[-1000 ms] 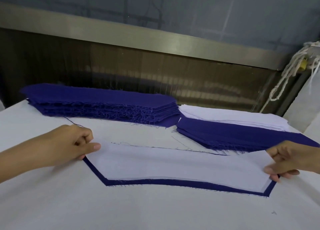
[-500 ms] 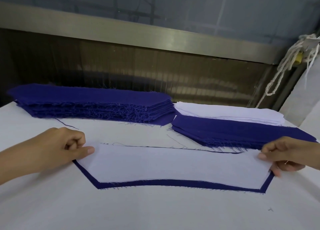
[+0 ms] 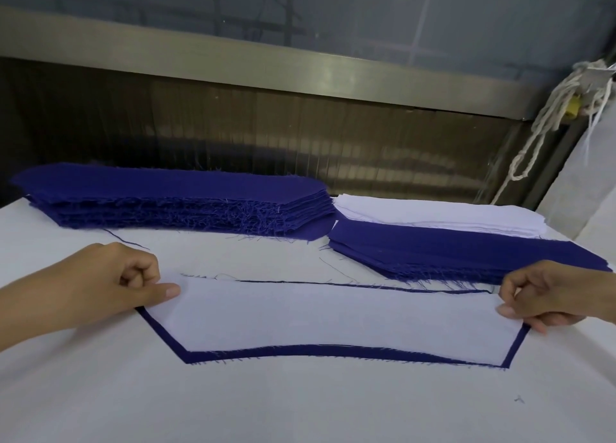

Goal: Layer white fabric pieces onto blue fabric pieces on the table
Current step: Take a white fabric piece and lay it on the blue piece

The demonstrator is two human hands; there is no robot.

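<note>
Left hand (image 3: 110, 286) and right hand (image 3: 546, 296) pinch the ends of a white trapezoid (image 3: 333, 316) atop frayed blue fabric (image 3: 233, 356).

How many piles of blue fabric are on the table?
2. The tall blue pile lies at the far left; the lower blue pile at the far right, next to the white pile. A single blue piece lies under the white piece.

White fabric piece (image 3: 333, 312) flat atop blue fabric piece (image 3: 253, 355) — blue border showing.
</note>
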